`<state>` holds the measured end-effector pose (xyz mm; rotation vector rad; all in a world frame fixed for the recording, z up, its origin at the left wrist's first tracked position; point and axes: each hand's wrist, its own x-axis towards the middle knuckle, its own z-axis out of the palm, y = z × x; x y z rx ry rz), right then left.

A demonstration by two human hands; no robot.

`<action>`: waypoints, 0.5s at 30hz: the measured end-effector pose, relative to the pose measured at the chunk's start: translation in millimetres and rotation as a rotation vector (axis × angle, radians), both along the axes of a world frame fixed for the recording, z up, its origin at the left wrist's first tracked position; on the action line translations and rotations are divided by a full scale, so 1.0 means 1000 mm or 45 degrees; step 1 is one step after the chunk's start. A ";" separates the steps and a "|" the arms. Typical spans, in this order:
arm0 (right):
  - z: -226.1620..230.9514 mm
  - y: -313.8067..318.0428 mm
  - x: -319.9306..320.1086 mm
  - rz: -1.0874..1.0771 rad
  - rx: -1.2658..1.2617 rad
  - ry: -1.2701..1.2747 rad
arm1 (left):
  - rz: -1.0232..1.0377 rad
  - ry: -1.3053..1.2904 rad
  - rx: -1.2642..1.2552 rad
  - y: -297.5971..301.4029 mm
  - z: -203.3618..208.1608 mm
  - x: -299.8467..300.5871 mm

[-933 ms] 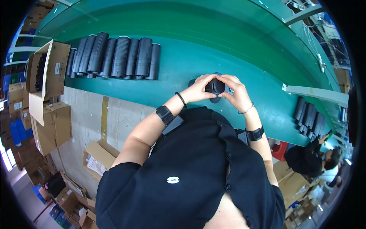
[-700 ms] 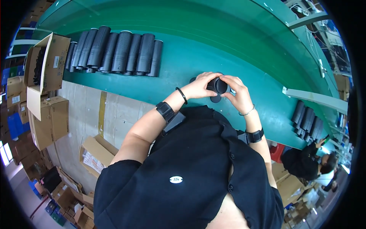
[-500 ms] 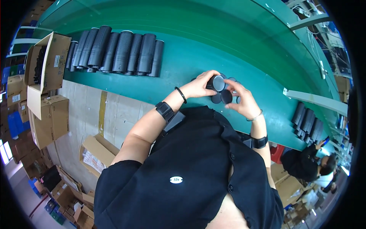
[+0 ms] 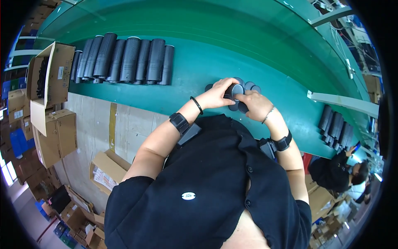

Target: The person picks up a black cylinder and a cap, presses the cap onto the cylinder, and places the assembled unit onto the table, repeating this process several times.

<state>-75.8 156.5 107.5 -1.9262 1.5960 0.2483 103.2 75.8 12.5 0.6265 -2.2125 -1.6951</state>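
Observation:
My left hand [image 4: 216,95] is wrapped round a short black cylinder [image 4: 230,93], its round grey end [image 4: 237,89] turned toward my right hand. My right hand [image 4: 258,106] has its fingers bent together, the tips at the lower edge of that grey end. What they pinch, if anything, is hidden. Below the fingertips shows a dark round disc [image 4: 243,107], partly covered by my right hand. Several more round discs [image 4: 256,89] lie around and behind both hands on the green table [image 4: 190,62].
Black perforated cylinders [image 4: 129,60] stand in a row at the back left, beside an open cardboard box [image 4: 60,74]. More black cylinders [image 4: 333,128] are grouped at the right. A white metal bar [image 4: 344,103] crosses the right side. Another person [image 4: 333,172] is at the far right.
My right hand has moved left and its fingers have closed at the cylinder's end. The dark disc it held between spread fingers can no longer be clearly made out there. My left hand keeps its hold.

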 end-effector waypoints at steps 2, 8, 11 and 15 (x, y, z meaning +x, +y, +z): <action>0.001 -0.003 0.000 0.039 0.047 -0.004 | 0.012 -0.019 0.042 0.000 0.000 0.002; 0.012 0.000 -0.027 -0.316 -0.257 -0.770 | 0.028 0.040 0.089 -0.006 -0.003 0.007; -0.013 0.003 -0.012 -0.407 -0.471 -0.812 | 0.021 0.025 0.078 -0.004 0.007 0.005; -0.030 0.002 -0.003 -0.394 -0.642 -0.785 | 0.093 0.047 0.012 0.001 -0.003 0.001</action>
